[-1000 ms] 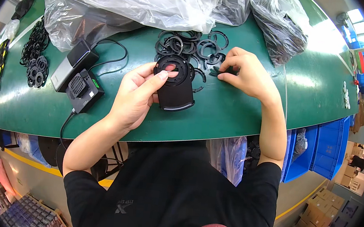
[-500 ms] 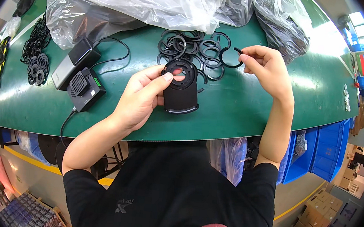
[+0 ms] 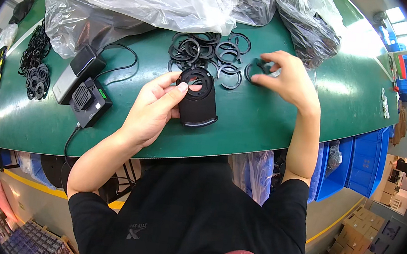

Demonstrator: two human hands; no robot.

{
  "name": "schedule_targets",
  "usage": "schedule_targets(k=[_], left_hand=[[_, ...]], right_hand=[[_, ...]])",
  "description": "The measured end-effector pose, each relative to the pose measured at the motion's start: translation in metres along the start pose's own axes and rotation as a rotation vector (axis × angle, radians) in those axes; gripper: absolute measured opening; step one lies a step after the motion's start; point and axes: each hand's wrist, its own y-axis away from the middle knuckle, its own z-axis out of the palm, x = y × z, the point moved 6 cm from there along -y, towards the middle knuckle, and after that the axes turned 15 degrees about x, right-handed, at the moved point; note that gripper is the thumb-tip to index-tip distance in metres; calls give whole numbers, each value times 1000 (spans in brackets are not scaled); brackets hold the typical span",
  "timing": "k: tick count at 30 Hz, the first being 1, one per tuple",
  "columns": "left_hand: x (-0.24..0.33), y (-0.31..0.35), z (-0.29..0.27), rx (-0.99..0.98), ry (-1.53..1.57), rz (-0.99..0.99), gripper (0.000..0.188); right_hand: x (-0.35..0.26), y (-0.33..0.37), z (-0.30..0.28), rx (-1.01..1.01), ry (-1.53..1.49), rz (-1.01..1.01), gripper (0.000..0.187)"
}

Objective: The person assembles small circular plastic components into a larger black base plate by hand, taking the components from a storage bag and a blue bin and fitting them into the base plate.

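My left hand [image 3: 155,103] grips a flat black part [image 3: 199,108] with a round opening at its far end, the thumb pressed by the opening. It is held just above the green table, in front of a heap of black open rings [image 3: 191,51]. To the right of the heap, my right hand [image 3: 288,79] pinches a single black C-shaped ring [image 3: 249,72] between thumb and fingers; the ring is slightly smeared by motion. Another open ring [image 3: 229,77] lies on the table between the two hands.
Clear plastic bags [image 3: 142,1] cover the far side of the green table [image 3: 355,103]. On the left stand a grey and black cabled device [image 3: 89,100] and piles of small black rings [image 3: 37,81]. Blue bins [image 3: 366,161] sit below the right edge.
My right hand has turned the C-shaped ring and now grips it across with the fingers spread wider. The left hand still holds the flat black part, nearly unmoved; the view has shifted slightly.
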Motion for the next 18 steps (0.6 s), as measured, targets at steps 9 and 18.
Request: schedule_targets(k=[9,18], left_hand=[[2,2,0,-16,37,-6,31],[-4,0,3,-88,152,-49,35]], right_hand=[[-21,1,2,32,-104,-8,52],[-95,25,2,235,-456,-216,49]])
